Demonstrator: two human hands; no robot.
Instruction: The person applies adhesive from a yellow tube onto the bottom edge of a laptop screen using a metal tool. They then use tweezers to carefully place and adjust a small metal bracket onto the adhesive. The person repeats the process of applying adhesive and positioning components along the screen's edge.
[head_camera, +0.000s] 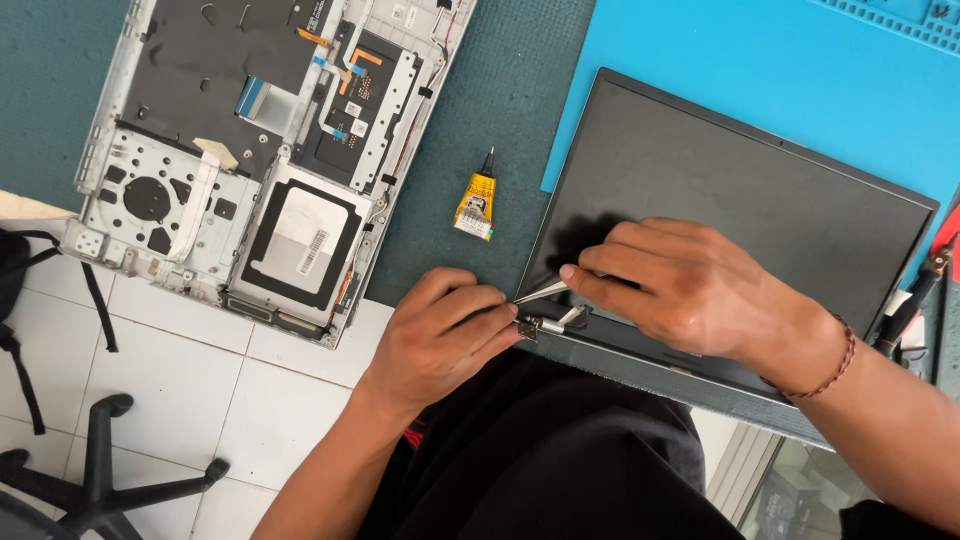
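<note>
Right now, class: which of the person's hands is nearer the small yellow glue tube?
Left. The left hand lies just below the yellow glue tube; the right hand sits farther right, over the screen panel.

Electronics repair workshop, blue work mat (700, 60), opened laptop chassis (250, 150), glue tube (476, 200)

Up and to the left of my left hand lies an opened laptop base (265, 150), its inner boards and ribbon cables bared. Just above that hand a small yellow glue tube (476, 198) rests on the dark green mat (500, 110). Beyond my right hand spreads a bright blue mat (720, 50). Down left, a black chair base (100, 470) stands on white floor tiles (200, 370)
</note>
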